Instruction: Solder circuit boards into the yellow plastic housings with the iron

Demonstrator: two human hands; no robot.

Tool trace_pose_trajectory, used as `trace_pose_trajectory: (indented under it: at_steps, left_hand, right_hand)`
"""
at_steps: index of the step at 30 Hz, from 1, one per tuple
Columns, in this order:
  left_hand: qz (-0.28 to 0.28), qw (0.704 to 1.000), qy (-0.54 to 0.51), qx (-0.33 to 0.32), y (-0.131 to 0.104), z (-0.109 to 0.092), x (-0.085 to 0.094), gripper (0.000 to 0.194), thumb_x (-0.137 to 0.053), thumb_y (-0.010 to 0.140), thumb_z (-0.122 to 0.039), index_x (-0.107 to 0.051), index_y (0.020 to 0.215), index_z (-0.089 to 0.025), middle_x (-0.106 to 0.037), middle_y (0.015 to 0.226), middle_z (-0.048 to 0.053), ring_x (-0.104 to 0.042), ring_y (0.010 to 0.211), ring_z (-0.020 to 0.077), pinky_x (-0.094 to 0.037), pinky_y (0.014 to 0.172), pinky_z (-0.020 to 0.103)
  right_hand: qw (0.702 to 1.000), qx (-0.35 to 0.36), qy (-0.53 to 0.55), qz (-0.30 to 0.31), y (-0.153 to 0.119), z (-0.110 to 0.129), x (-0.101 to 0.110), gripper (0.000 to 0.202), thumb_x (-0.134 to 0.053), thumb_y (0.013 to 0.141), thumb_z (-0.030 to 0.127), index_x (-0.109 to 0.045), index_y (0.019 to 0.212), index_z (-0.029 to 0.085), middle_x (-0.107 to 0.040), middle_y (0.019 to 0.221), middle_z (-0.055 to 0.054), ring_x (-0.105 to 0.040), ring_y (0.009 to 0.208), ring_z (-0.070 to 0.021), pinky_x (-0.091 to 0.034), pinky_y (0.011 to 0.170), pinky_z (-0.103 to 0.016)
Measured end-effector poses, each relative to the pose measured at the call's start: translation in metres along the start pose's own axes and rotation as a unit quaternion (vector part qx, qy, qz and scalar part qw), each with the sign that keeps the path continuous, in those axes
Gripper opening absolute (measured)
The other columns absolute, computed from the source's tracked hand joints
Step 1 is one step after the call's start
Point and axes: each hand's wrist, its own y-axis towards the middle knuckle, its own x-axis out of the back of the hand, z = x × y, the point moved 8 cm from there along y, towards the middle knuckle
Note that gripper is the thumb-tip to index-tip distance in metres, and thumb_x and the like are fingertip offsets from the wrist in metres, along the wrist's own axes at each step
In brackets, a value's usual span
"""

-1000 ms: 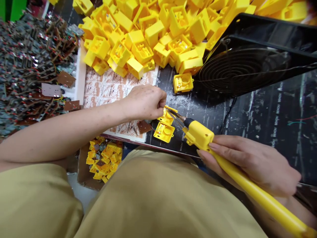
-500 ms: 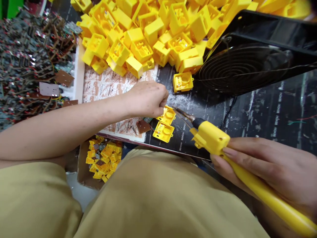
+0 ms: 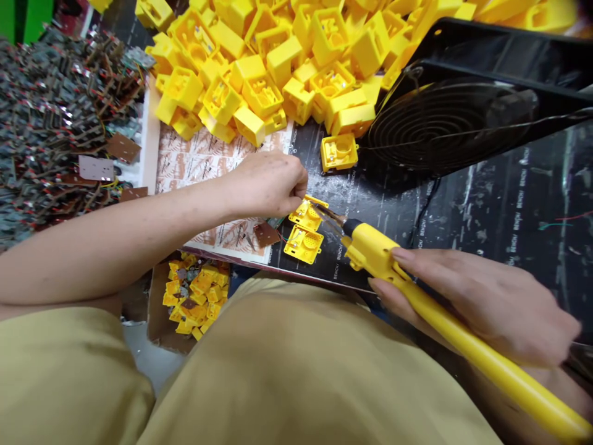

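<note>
My right hand (image 3: 482,303) is wrapped round the handle of a yellow soldering gun (image 3: 375,250). Its dark tip and a thin feed tube point left, reaching over the upper of two small yellow casing halves (image 3: 306,214). My left hand (image 3: 273,182) is closed just above and left of that casing half, fingers curled down; whatever they pinch is hidden. The lower casing half (image 3: 303,244) lies flat below it, showing a round speaker grille and metal contacts. A brown circuit board (image 3: 267,234) rests beside it, with thin wires running toward the casing.
Yellow housings (image 3: 259,80) are heaped at the back, with a single housing (image 3: 339,152) in front. A black fan (image 3: 445,123) stands at right. Circuit boards (image 3: 69,136) pile up at left. A cardboard box (image 3: 160,309) of yellow parts sits below the table edge.
My right hand has moved the soldering gun left, bringing its tip over the upper casing half. My left hand stays closed at nearly the same spot.
</note>
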Motion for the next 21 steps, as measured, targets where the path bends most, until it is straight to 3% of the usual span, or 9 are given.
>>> trace_pose_trajectory:
  at_steps: [10, 13, 18, 21]
  left_hand:
    - [-0.006, 0.999, 0.035, -0.003, -0.003, -0.008, 0.001, 0.021, -0.055, 0.078, -0.02, -0.075, 0.086, -0.018, -0.071, 0.083, 0.003, -0.067, 0.09, 0.0207, -0.047, 0.084, 0.031]
    - [-0.006, 0.999, 0.038, 0.002, -0.003, -0.008, 0.002, 0.022, -0.055, 0.078, -0.02, -0.075, 0.087, -0.018, -0.072, 0.084, 0.004, -0.067, 0.092, 0.0217, -0.047, 0.085, 0.032]
    - [-0.014, 0.999, 0.045, -0.001, -0.003, -0.01, 0.002, 0.021, -0.055, 0.077, -0.019, -0.075, 0.086, -0.018, -0.071, 0.081, 0.004, -0.066, 0.091, 0.0219, -0.047, 0.083, 0.031]
    - [-0.015, 0.999, 0.047, -0.007, -0.003, -0.011, 0.003, 0.022, -0.055, 0.077, -0.019, -0.075, 0.087, -0.018, -0.07, 0.08, 0.004, -0.066, 0.091, 0.0208, -0.048, 0.082, 0.03]
  right_hand:
    - [0.997, 0.075, -0.02, -0.013, 0.005, 0.007, -0.002, 0.054, -0.073, 0.083, 0.011, -0.052, 0.133, 0.017, -0.074, 0.092, 0.0, -0.071, 0.082, -0.0137, -0.062, 0.078, -0.026]
    - [0.999, 0.04, -0.017, -0.002, 0.01, 0.009, -0.003, 0.054, -0.071, 0.085, 0.01, -0.051, 0.134, 0.022, -0.074, 0.094, 0.002, -0.071, 0.083, -0.0137, -0.062, 0.079, -0.027]
    - [1.0, -0.023, -0.003, 0.014, 0.009, 0.009, 0.002, 0.035, -0.07, 0.085, 0.01, -0.059, 0.118, 0.019, -0.073, 0.091, -0.001, -0.07, 0.086, -0.0132, -0.059, 0.087, -0.027]
    - [0.999, -0.034, -0.028, 0.008, 0.001, 0.002, 0.011, 0.039, -0.07, 0.088, 0.017, -0.058, 0.124, 0.022, -0.073, 0.093, 0.0, -0.07, 0.085, -0.0119, -0.059, 0.079, -0.024]
